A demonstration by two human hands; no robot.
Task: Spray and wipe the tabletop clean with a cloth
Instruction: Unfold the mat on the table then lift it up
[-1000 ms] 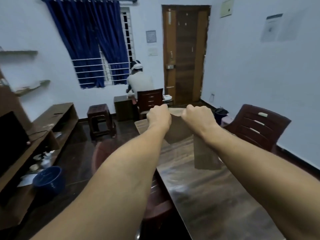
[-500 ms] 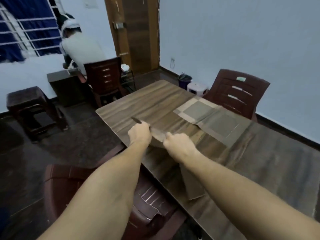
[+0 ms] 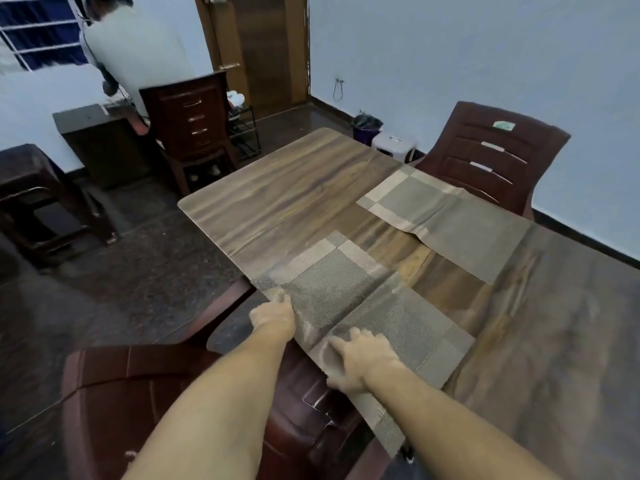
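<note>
Lowered from mid-air, now flat along the table's near edge: woven placemat. Pinched at its corner by left hand, pressed under right hand, fingers splayed. Likely arranging mats; no cloth or spray bottle in view. Next: sliding overhanging edge fully on.

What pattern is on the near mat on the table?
The mat has grey-brown woven panels framed by lighter beige bands; head view shows it best.

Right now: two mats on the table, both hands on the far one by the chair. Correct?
No. Head view: the left hand and right hand are on the near mat at the near edge of the table; the far mat by the chair is untouched.
</note>
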